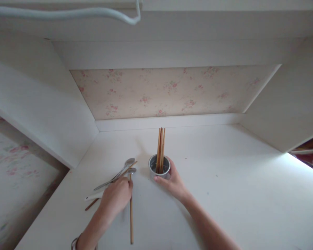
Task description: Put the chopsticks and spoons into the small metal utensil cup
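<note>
Wallpaper [159, 92] (pink-flowered) shows below a white cable [67, 14].

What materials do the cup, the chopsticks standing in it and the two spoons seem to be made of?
Cup: probably metal, satin finish; it looks silvery grey with a soft sheen.
Chopsticks: likely wood or bamboo, smooth; their colour is a warm brown, some darker.
Spoons: apparently polished metal, perhaps steel; they look silvery, with bright highlights.

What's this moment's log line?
left hand: holds chopstick | right hand: grips cup | cup: upright, chopsticks inside | spoons: on table, left of cup
</note>
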Motion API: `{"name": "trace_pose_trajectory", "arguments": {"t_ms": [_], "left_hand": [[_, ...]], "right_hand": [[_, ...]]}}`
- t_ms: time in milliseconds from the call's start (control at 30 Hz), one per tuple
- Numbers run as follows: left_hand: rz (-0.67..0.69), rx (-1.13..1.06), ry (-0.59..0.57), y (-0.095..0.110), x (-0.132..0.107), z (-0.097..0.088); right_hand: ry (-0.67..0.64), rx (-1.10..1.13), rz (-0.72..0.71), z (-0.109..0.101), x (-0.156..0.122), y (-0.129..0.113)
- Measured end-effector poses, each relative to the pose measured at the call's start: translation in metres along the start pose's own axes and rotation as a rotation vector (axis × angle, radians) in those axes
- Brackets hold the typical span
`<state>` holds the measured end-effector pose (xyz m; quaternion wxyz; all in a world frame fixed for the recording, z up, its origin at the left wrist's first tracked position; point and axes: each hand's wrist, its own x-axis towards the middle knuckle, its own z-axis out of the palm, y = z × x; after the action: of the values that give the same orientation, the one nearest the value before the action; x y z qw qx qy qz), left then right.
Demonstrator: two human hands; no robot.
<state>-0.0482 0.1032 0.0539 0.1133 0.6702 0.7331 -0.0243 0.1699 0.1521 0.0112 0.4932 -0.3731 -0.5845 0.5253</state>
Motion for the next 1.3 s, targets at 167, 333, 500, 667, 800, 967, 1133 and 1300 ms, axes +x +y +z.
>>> {"name": "trace_pose_trajectory", "arguments": {"t_ms": [167,333,500,667,800,967,1133,1300], "left_hand": [[0.05,-0.361,-0.178,-0.002,0.016,-0.019],[0.071,-0.648,-0.273,-0.011,0.015,-0.032],[0.126,-0.689,-0.321,-0.007,0.001,-0.044],[0.116,-0.831,-0.12,0.006,-0.004,-0.069],[0.123,-1.031,0.113,0.022,0.005,-0.096],[0.231,-1.15,0.415,0.05,0.033,-0.125],[0.257,-0.944,0.679,0.072,0.071,-0.12],[0.297,-0.806,0.712,0.082,0.091,-0.083]], "right_hand": [[-0.01,0.029,0.014,0.001,-0.001,-0.004],[-0.003,0.024,0.017,0.0,-0.001,-0.006],[-0.013,0.005,0.01,0.0,-0.001,-0.006],[0.007,-0.009,-0.013,0.0,-0.002,-0.008],[0.008,-0.011,-0.011,0.0,-0.001,-0.005],[0.012,-0.018,-0.02,0.001,0.0,0.002],[-0.016,0.002,-0.026,0.001,0.0,-0.002],[-0.003,-0.037,-0.02,0.0,0.001,-0.006]]}}
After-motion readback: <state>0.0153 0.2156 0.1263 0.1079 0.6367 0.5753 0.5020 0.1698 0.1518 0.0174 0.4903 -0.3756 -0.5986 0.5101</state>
